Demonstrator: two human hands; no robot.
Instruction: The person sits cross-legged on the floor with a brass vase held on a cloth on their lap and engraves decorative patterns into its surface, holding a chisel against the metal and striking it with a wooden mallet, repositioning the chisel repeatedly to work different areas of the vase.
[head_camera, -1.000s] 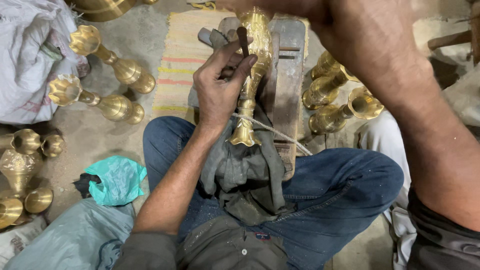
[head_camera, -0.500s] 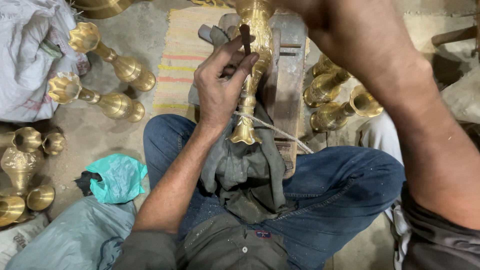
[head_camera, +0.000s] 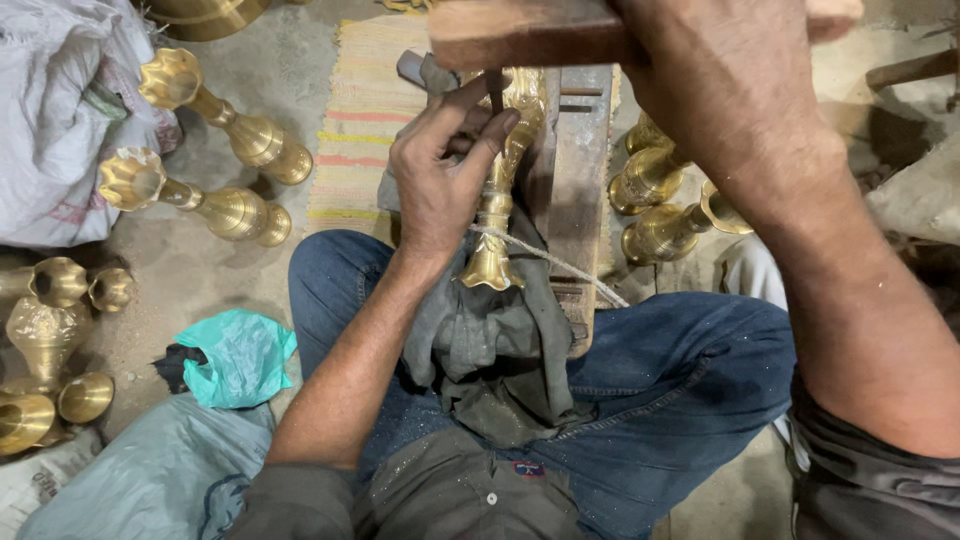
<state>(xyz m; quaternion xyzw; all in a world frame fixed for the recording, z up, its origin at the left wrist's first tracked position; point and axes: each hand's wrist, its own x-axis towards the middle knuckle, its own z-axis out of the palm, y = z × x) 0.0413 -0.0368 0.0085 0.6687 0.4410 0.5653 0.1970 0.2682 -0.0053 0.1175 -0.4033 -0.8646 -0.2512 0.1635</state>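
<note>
Two bare hands work over a brass vase (head_camera: 497, 195) lying lengthwise on a grey cloth (head_camera: 480, 340) across the seated person's lap, its flared foot toward the body and its top against a wooden block (head_camera: 575, 190). The left hand (head_camera: 440, 170) pinches a thin dark metal punch (head_camera: 494, 90) upright between fingertips, its tip set on the vase's upper stem. The right hand (head_camera: 720, 80) is clenched around a wooden mallet (head_camera: 530, 30) held level above the punch. A cord (head_camera: 550, 258) crosses the vase near its foot. More brass vases (head_camera: 215, 125) lie on the floor at left, others (head_camera: 660, 205) just right of the block.
</note>
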